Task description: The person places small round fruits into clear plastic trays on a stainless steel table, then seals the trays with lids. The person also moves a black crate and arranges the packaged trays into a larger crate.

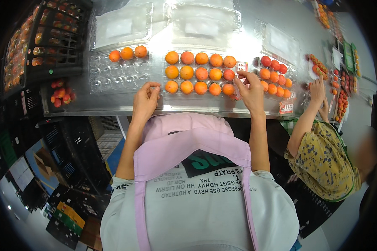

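Note:
Before me lies a clear plastic tray (194,94) with three rows of orange-red tomatoes (201,73). My left hand (146,98) is at its left edge, fingers curled and thumb close to the index finger; whether it grips the rim is unclear. At the right edge, my right hand (250,89) has thumb and index finger beside the end tomato (228,74), over a pink-and-red printed strip (237,89). I cannot tell whether it holds the strip. A printed card (242,66) lies just above those fingers.
To the left, another clear tray (119,73) carries three tomatoes (127,53). A third filled tray (275,77) lies to the right. Padded lids (204,26) lie behind. A black crate (55,40) stands at the left. A co-worker's hand (317,89) works farther right.

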Available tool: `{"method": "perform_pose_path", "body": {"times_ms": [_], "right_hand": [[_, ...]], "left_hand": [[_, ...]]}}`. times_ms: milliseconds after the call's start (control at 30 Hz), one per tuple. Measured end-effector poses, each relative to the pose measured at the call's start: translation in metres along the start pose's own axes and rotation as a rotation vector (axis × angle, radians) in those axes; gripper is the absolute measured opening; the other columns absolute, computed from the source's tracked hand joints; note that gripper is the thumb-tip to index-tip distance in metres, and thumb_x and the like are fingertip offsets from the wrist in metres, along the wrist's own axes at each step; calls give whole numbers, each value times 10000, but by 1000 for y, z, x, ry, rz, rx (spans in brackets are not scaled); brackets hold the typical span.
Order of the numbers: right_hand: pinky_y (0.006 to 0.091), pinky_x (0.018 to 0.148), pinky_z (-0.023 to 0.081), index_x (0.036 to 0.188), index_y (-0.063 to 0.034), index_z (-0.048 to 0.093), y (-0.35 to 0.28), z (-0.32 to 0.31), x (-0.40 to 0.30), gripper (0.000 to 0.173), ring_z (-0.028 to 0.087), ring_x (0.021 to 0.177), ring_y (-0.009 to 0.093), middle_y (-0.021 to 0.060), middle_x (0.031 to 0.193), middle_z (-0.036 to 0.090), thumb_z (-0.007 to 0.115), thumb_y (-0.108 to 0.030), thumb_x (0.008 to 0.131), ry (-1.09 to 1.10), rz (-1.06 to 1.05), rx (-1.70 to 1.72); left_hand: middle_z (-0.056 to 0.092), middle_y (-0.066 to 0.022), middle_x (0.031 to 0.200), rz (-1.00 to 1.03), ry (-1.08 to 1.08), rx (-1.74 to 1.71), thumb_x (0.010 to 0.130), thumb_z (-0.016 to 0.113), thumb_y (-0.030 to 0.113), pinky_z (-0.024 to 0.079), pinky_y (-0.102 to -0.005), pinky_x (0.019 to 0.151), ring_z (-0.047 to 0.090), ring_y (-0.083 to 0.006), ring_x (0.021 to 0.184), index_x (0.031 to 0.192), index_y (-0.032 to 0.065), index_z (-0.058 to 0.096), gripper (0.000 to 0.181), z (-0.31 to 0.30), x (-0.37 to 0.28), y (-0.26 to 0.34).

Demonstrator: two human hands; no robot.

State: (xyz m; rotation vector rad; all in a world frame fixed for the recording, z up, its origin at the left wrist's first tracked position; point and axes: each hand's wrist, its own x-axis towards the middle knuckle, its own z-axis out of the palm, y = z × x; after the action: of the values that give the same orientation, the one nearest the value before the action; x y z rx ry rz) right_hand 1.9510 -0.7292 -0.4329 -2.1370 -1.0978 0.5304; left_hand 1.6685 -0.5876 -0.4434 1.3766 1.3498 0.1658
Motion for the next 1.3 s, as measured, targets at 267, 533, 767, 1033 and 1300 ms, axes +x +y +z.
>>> {"method": "perform_pose_path", "body": {"times_ms": [267, 533, 767, 1033, 1300], "right_hand": [[379, 651, 449, 975, -68, 615, -4, 6, 9, 304, 573, 763, 277, 83, 811, 576, 701, -170, 701, -72, -188, -305], [285, 628, 459, 962, -69, 626, 4, 0, 18, 321, 579, 710, 164, 39, 798, 598, 728, -166, 674, -163, -66, -202], [223, 655, 438, 1080, 8, 564, -12, 4, 1, 375, 512, 755, 73, 15, 898, 561, 692, -106, 747, -349, 47, 571], [238, 686, 438, 1045, -28, 580, -88, 46, -4, 384, 519, 784, 115, 33, 910, 557, 721, -95, 694, -441, -202, 380], [212, 673, 422, 1046, -1, 588, -57, 50, -2, 261, 511, 719, 84, 24, 849, 582, 638, -71, 800, -377, -49, 456]], "left_hand": [[554, -15, 622, 102, -11, -1, 866, 539, 148, 413, -237, 498, 509, -81, 537, 957, 33, 612, 163, 9, -2, -3], [552, -6, 626, 132, 4, -18, 870, 537, 140, 414, -227, 506, 509, -77, 549, 952, 33, 614, 155, 7, -3, 2], [588, -57, 872, 117, -267, -424, 878, 563, 181, 471, -213, 526, 562, -98, 665, 1090, 46, 547, 252, 21, -12, 26], [572, -75, 929, 77, -496, -766, 909, 519, 204, 496, -238, 578, 577, -120, 728, 1183, 30, 477, 327, 21, -8, 36], [589, -98, 888, 232, 506, -1096, 880, 525, 136, 505, -283, 624, 593, -191, 723, 1104, 13, 510, 255, -139, 35, -57]]}}
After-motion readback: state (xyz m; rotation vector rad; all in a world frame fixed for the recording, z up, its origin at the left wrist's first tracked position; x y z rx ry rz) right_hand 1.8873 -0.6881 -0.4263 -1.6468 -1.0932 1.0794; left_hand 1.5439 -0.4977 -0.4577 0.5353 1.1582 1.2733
